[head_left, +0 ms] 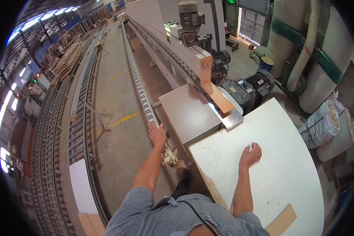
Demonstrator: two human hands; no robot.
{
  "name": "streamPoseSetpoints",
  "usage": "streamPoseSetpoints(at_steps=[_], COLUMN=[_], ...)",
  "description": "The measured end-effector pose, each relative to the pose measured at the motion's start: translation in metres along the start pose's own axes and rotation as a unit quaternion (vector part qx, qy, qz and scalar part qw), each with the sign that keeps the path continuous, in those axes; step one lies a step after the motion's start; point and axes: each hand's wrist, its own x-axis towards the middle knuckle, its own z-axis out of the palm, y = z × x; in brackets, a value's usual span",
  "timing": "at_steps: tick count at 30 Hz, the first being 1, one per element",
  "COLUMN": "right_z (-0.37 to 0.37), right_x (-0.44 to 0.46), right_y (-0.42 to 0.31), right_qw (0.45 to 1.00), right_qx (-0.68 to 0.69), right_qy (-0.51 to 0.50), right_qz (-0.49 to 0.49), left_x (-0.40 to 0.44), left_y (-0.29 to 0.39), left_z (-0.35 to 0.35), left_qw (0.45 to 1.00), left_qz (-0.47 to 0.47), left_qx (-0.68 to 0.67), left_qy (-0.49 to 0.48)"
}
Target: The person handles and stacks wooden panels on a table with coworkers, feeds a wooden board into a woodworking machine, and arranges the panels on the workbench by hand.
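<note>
My left hand (157,135) is at the near end of a long narrow roller rail (139,84). Its fingers are a little apart and seem to lie on the rail end; whether they press on it I cannot tell. My right hand (250,155) rests over the white curved tabletop (291,157), with fingers loosely curled, thumb apart and nothing visible in it. Ahead of it stands an edge machine with an orange guard (216,96) and a grey-brown side table (188,112). Below my left hand hangs a crumpled brownish wrapping (170,158).
A wood-coloured strip (281,220) lies on the tabletop's near edge. Electric motors (259,84) sit beyond the machine. Roller conveyors (82,98) run along the left, one bearing a white panel (82,187). Filled sacks (322,124) and a blue bucket (266,63) stand at right.
</note>
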Motion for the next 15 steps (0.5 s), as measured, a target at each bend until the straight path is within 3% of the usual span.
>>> streamPoseSetpoints(at_steps=[6, 12, 15], right_z=[-0.007, -0.008, -0.009], right_x=[0.003, 0.004, 0.005], right_y=[-0.006, -0.008, -0.009], right_qw=[0.999, 1.0, 1.0], right_qx=[0.006, 0.008, 0.01], right_qy=[-0.022, -0.019, -0.012], right_qz=[0.025, 0.017, 0.007], left_x=[0.001, 0.003, 0.002], left_y=[0.0, 0.013, 0.006], left_z=[-0.002, -0.019, -0.011], left_qw=[1.0, 0.998, 1.0], left_qz=[0.009, -0.023, 0.022], left_qx=[0.002, -0.025, 0.0], left_qy=[-0.001, -0.061, -0.02])
